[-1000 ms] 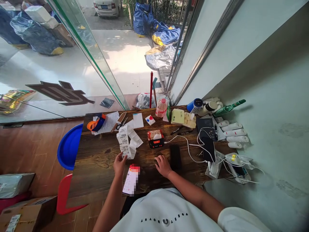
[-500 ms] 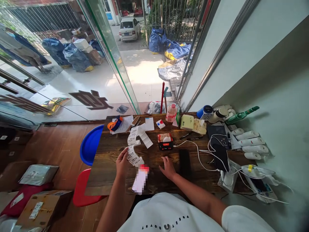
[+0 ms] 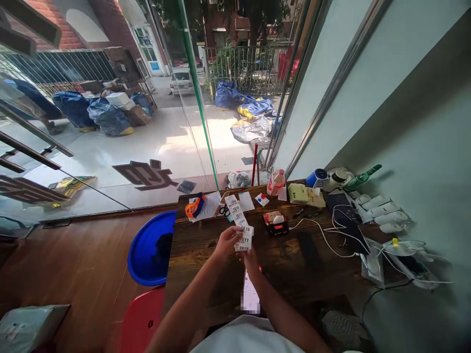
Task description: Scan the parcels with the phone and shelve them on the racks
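A white strip of numbered paper labels [image 3: 235,212] is held up over the dark wooden table, its printed numbers facing me. My left hand [image 3: 227,241] pinches the strip partway down at its left edge. At the lower end, my right hand [image 3: 250,260] is closed on the strip, its fingers partly hidden. Beneath my right forearm lies a lit phone [image 3: 251,294], partly covered and blurred out. Scissors [image 3: 223,210] and printed sheets [image 3: 210,205] are just beyond the strip. To the right sits a small black-and-red device [image 3: 275,223] with a cable.
An orange-and-blue tape roll [image 3: 195,206] lies at the far left. Along the back stand a pink bottle [image 3: 275,182] and tissue packs [image 3: 300,193]. A dark flat phone-like object [image 3: 309,249] and white cables lie right. A blue stool [image 3: 147,255] and red stool [image 3: 143,318] flank the left edge.
My right hand has left the tabletop and come to the strip's lower end. My left hand keeps hold of the strip, now hanging straighter. The view has tilted up.
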Action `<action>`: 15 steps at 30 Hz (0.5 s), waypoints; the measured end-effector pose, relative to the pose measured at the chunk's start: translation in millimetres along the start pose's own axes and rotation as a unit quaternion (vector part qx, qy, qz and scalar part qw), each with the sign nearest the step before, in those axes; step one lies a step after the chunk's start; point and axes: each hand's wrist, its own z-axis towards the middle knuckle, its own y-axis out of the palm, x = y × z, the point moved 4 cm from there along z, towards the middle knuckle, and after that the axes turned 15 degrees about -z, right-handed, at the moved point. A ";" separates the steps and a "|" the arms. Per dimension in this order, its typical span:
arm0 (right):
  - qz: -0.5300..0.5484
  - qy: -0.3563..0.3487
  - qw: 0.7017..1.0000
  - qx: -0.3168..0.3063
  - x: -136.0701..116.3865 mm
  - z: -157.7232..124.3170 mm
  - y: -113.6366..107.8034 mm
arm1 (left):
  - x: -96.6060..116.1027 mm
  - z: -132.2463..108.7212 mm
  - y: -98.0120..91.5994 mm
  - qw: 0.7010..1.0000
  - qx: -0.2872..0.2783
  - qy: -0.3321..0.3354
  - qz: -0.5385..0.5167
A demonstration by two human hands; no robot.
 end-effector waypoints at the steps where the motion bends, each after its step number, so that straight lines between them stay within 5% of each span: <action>1: -0.022 0.025 0.999 0.027 4.0 -3.1 -0.1 | -2.7 9.1 -9.5 1.000 0.011 0.004 -0.003; 4: -0.134 0.078 0.981 0.116 15.6 -22.9 -18.1 | -11.4 23.0 -44.4 0.997 0.074 0.020 0.003; 7: -0.255 0.111 0.943 0.182 32.8 -60.9 -47.0 | -19.3 -5.8 -87.0 0.986 0.164 0.031 0.023; 10: -0.362 0.127 0.903 0.192 54.0 -99.5 -63.9 | -25.0 -81.2 -131.9 0.967 0.250 0.031 0.046; 15: -0.482 0.096 0.861 0.132 78.4 -111.9 -45.9 | -49.6 -268.4 -205.2 0.871 0.486 0.017 0.074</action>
